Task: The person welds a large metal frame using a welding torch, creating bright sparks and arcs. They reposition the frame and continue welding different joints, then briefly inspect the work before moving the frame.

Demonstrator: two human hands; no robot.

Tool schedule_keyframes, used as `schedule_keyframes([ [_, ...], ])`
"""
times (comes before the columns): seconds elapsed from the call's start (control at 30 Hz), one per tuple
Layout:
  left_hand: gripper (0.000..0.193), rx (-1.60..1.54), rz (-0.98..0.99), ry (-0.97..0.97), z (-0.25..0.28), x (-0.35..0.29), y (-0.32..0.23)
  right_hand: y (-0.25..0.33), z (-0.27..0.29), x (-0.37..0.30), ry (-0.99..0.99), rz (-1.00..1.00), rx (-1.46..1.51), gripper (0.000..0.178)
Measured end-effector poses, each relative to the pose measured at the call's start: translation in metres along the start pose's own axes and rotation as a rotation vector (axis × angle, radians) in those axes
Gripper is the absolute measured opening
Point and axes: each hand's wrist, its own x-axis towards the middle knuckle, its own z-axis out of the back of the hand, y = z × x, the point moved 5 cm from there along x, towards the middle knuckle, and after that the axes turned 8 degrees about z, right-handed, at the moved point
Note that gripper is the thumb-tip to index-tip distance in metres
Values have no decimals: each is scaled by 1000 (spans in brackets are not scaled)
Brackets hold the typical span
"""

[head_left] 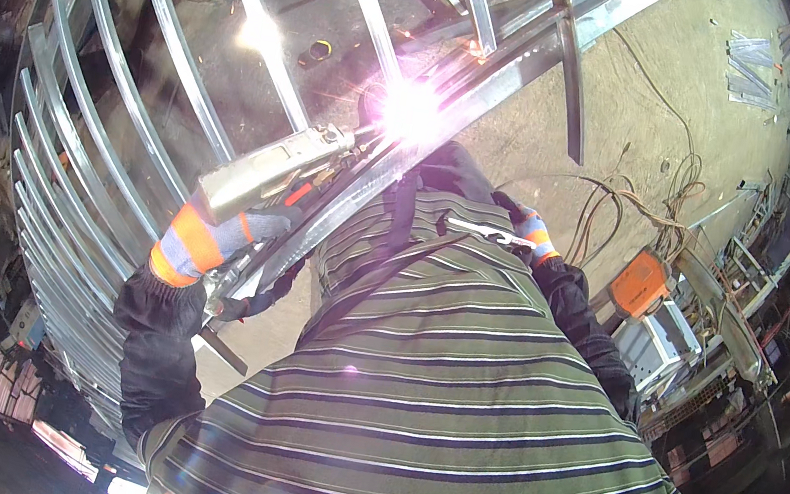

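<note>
Just ahead of the left grip (212, 240) is a long grey box-shaped tool (264, 171), its near end overlapping the hand; whether that grip is closed on it I cannot tell. Beyond its far end, a dazzling glare (409, 113) shines at a metal rail (508, 91). The right grip (536, 235) clasps one end of a silver pliers-like tool (480, 229); farther right sits an orange box (641, 282).

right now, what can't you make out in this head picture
Head view:
- metal rail: one stretch hidden by white glare
- left hand: some fingers hidden, apparently by the pale boxy object
- some metal bars: far ends cut off by the top edge
- metal strips, upper right: too small to count
</note>
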Motion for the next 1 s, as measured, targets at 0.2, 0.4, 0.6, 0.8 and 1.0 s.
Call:
schedule_keyframes([
  [0.2, 64, -215, 93, 60, 1, -4, -1, 16, -5, -8, -12, -74, -52, 59],
  [0.4, 69, -354, 170, 105, 2, -10, 8, -9, -6, -3, -30, -24, 51, 55],
  [0.6, 68, -326, 224, 72, 1, -8, 25, -18, -1, -4, -23, -14, 13, 54],
  [0.8, 67, -206, 211, 54, -1, -3, 20, -5, 1, -8, -33, -18, 80, 55],
  [1.0, 66, -211, 243, 69, -4, 2, 10, -20, 7, -5, -47, -85, 310, 58],
])
